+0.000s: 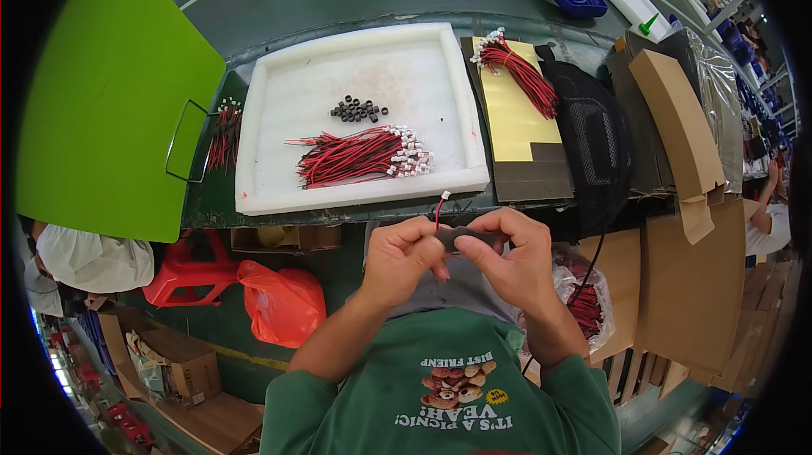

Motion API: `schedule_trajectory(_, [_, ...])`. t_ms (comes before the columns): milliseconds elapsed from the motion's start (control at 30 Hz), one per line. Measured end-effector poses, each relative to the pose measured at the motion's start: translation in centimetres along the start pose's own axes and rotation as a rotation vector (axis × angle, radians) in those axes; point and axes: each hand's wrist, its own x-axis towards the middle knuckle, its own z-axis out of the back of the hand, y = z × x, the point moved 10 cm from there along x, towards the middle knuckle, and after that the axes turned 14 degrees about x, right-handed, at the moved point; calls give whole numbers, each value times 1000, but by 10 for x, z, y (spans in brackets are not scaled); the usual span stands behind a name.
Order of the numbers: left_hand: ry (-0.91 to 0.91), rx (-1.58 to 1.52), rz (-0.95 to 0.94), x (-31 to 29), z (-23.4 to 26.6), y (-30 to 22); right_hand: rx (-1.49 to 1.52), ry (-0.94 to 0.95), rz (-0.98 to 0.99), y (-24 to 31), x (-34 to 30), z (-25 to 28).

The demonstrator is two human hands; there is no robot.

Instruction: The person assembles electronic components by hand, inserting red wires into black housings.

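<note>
Left hand (399,259): thumb and fingers pressed together at a thin red wire lead with a white plastic connector (439,211), upright before the tray; its lower end is hidden. Right hand (518,262): pinching a dark grey strip-like piece (461,237). Judged risk: uneven grip could let the lead slip or twist. Beyond: white foam tray (364,200), red-and-black wire bundle (347,159), short black cylinders (359,109), dark green bench (210,201)
</note>
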Motion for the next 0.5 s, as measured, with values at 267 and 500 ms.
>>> schedule_trajectory(267, [-15,322,-38,5,4,-12,65,16,-2,2,0,-3])
schedule_trajectory(500, [-64,139,10,6,5,-6,103,17,-5,0,3,-5])
